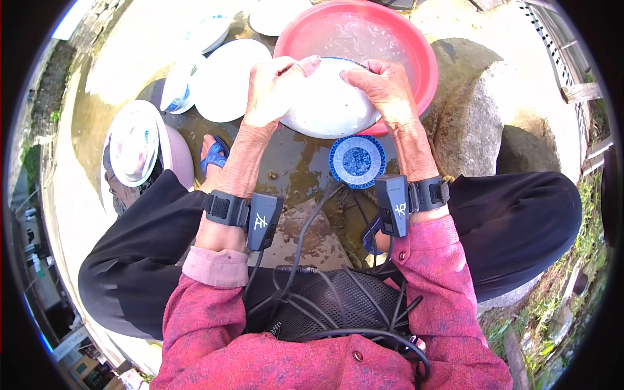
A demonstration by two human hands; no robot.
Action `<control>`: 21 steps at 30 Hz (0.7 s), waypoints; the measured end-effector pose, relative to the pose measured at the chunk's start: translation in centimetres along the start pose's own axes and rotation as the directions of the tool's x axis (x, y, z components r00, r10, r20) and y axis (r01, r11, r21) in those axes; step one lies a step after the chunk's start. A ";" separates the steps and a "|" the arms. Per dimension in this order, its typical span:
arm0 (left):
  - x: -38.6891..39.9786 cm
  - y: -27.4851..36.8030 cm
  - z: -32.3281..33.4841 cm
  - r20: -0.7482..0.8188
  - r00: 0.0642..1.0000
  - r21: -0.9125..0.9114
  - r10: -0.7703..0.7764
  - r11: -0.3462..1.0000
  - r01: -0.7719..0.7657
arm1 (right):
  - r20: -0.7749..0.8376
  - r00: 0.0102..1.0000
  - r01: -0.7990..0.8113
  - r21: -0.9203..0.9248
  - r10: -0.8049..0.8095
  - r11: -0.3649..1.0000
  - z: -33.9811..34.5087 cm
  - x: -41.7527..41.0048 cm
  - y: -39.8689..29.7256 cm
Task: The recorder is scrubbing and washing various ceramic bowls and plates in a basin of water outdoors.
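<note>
A white enamel basin or bowl with a dark blue rim (331,105) is held up, tilted, between both hands. My left hand (280,83) grips its left side, the thumb on the white surface. On the right side, my right hand (385,85) pinches the rim. Behind it stands a large pink plastic basin (428,73) with water in it. Just below the held piece, a blue patterned dish (357,162) rests on the wet ground. A large white round dish or lid (234,80) lies left of my left hand, beside a white bowl with blue decoration (181,92).
More white dishes (280,14) lie at the top. A pale pink tub (178,151) at the left has a white patterned basin (134,146) on it. A large stone (468,117) stands at the right. Black cables (307,224) hang between my forearms.
</note>
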State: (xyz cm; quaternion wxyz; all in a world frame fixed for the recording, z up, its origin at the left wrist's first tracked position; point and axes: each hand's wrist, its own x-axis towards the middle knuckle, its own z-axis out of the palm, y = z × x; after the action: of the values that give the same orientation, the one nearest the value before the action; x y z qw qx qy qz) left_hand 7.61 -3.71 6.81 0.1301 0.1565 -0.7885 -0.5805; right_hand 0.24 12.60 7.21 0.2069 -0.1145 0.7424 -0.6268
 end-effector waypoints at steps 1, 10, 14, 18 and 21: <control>-0.4 0.5 -0.3 -0.081 0.997 -0.017 -0.016 1.000 0.015 | 0.013 1.000 0.007 0.012 -0.007 1.000 0.4 0.1 -0.3; -2.2 0.8 1.8 -0.396 0.838 0.148 0.376 0.927 -0.346 | -0.195 0.981 0.025 0.070 -0.011 0.997 1.3 0.1 0.4; -2.2 1.0 1.6 -0.375 0.856 0.201 0.357 0.932 -0.301 | -0.140 0.986 -0.059 0.225 0.093 0.972 0.6 0.4 0.4; -2.1 0.1 1.5 -0.334 0.796 0.325 0.504 0.855 -0.405 | -0.066 0.983 -0.123 0.439 0.169 0.890 0.1 -0.3 0.2; -2.1 -0.2 0.6 -0.288 0.839 0.279 0.461 0.879 -0.387 | -0.172 0.983 -0.036 0.195 0.071 0.980 1.7 -0.2 0.3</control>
State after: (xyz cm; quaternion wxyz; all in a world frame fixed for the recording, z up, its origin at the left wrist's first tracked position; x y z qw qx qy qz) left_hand 9.30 -2.43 6.35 0.3750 0.0895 -0.8248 -0.4136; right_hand 1.24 11.26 6.73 0.1666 -0.0176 0.6970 -0.6973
